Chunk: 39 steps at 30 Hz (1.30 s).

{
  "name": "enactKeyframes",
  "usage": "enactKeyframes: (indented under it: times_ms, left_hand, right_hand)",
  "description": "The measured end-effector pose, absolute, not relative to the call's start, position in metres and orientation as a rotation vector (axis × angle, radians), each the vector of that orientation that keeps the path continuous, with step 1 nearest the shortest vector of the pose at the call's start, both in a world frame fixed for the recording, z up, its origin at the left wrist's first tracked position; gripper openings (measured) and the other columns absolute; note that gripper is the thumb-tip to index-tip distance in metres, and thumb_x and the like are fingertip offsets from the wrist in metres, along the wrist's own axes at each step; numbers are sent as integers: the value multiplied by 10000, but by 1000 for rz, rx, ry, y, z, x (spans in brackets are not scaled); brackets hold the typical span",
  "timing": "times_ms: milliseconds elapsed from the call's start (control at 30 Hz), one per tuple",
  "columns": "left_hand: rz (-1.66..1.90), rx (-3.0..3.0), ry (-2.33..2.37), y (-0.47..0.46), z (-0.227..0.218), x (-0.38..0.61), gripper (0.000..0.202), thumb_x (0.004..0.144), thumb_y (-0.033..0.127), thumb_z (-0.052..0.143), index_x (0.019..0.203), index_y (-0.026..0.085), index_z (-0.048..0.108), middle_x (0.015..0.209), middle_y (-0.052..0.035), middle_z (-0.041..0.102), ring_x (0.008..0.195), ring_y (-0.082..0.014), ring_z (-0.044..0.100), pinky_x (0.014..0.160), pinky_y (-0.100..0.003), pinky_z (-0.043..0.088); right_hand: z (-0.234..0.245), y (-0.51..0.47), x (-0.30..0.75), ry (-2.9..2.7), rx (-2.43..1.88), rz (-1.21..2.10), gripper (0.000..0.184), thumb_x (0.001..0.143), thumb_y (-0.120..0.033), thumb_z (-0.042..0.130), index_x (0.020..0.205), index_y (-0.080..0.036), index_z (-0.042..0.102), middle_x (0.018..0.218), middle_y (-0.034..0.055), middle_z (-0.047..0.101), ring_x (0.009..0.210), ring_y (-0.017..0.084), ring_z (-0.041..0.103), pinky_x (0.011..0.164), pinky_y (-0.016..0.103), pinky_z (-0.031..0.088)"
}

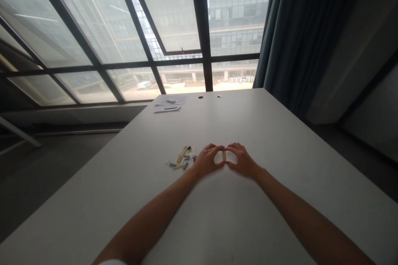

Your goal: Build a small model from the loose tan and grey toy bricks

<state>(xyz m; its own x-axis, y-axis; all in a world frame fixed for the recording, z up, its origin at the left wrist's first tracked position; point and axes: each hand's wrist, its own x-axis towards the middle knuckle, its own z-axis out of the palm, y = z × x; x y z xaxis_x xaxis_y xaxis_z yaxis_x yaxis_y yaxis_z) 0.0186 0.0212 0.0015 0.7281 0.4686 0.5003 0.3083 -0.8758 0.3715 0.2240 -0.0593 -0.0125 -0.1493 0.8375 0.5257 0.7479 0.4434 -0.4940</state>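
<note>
Over the white table, my left hand (207,160) and my right hand (243,160) meet with thumbs and fingertips curved into a ring. Between them stands a narrow tan toy brick (224,155), its far end at the fingertips and its near end at the thumbs. Both hands are closed on this piece. Its finer details are too small to make out. Just left of my left hand lies a loose pile of small tan bricks (180,158) and grey bricks (185,166), with a few dark pieces (189,148) among them. My left hand partly hides the pile's right side.
The white table (124,190) runs forward toward large windows. At its far left corner lie papers (168,108) with small things on them. A dark round disc (200,97) and a tiny dark-and-white item (219,97) are near the far edge. A blue curtain (292,41) hangs at right.
</note>
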Motion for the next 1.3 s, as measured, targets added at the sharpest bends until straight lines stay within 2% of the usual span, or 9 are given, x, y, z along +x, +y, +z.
enactKeyframes:
  times_ms: [267,467,800,1300]
  left_hand:
    - [897,2680,642,22,2,16,598,782,351,765,1337,260,561,1152,-71,692,1115,-259,579,1009,-428,489]
    - [879,2673,681,21,3,17,421,784,297,745,1188,254,634,1075,-61,665,1066,-257,559,990,-423,478]
    - [901,2625,658,19,3,20,403,754,232,735,1136,232,605,1025,-44,642,1032,-240,547,947,-384,477]
    - [868,2580,638,18,1,21,393,773,219,700,1143,232,569,1024,-44,641,1034,-239,553,953,-385,476]
  right_hand:
    - [-12,-58,224,-1902,-1343,124,462,746,-152,697,1194,-225,613,1193,98,619,1164,269,552,1000,434,419]
    - [-14,-57,224,-1889,-1328,126,462,735,-134,673,1182,-222,602,1183,91,618,1155,258,555,1015,429,418]
    - [-13,-57,223,-1880,-1297,134,460,736,-151,697,1180,-220,599,1178,89,613,1138,261,551,1022,443,434]
    - [-13,-56,222,-1855,-1259,159,418,752,-157,697,1157,-216,610,1154,92,611,1116,254,565,998,427,474]
